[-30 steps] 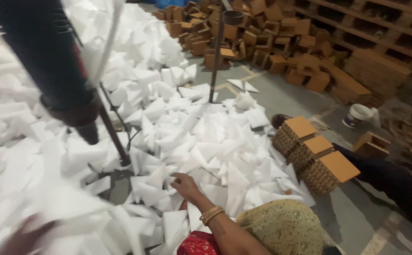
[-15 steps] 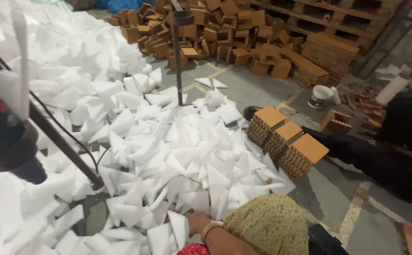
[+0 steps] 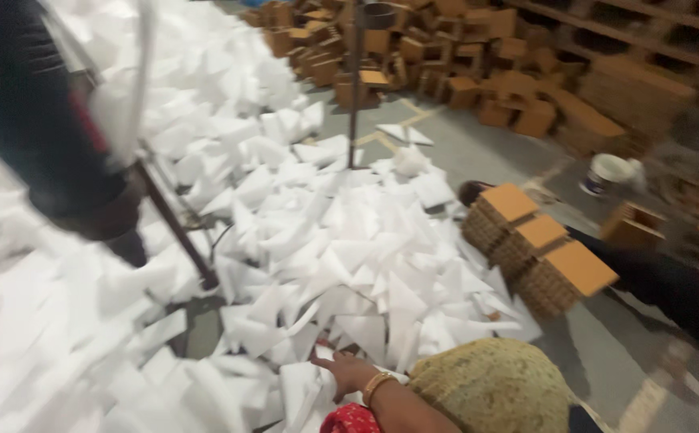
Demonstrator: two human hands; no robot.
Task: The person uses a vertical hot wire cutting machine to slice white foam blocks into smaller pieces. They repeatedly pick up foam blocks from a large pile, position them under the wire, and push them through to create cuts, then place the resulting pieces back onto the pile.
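Note:
A dark, blurred sleeve-like shape (image 3: 53, 136) reaches in from the upper left. It may be my left arm. Its rounded end hangs over the heap of white triangular foam pieces (image 3: 341, 248), next to a thin white strip (image 3: 137, 88), and I cannot tell whether it holds anything. My right hand is out of view. At the bottom edge a co-worker with a yellow-green head covering (image 3: 494, 385) lays a bangled hand (image 3: 349, 373) on the white pieces.
Three stacked brown blocks with orange tops (image 3: 538, 248) lie on the grey floor, with a dark-sleeved arm (image 3: 662, 281) beside them. There is a slanted metal rod (image 3: 177, 232) and an upright pole (image 3: 355, 96). Brown boxes (image 3: 446, 64) are piled at the back. A white bucket (image 3: 606, 172) stands at the right.
The view has swung and blurred. The dark shape at the left has shifted upward in the frame. The co-worker's hand stays on the white pieces near the bottom.

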